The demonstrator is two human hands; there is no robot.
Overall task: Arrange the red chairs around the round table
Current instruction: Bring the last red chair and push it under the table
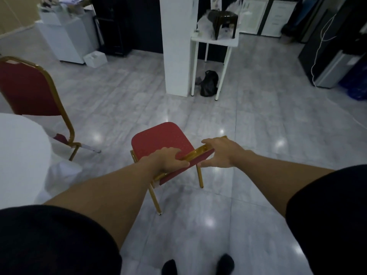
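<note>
Left hand (168, 158) and right hand (220, 153) both grip the red chair (158, 139) by its backrest's top rail.

left hand (168, 159) grips backrest top of near red chair (158, 139) | right hand (220, 153) grips same rail | second red chair (27, 90) and white-clothed round table (19, 155) both left of near red chair | white pillar (176, 46) beyond near red chair

One wide-angle view is taken from the head, aimed forward and down; the red padded chair with a gold metal frame (158, 139) is seen close from above, the glossy grey tiled floor (258, 116) stretching away beyond it
</note>
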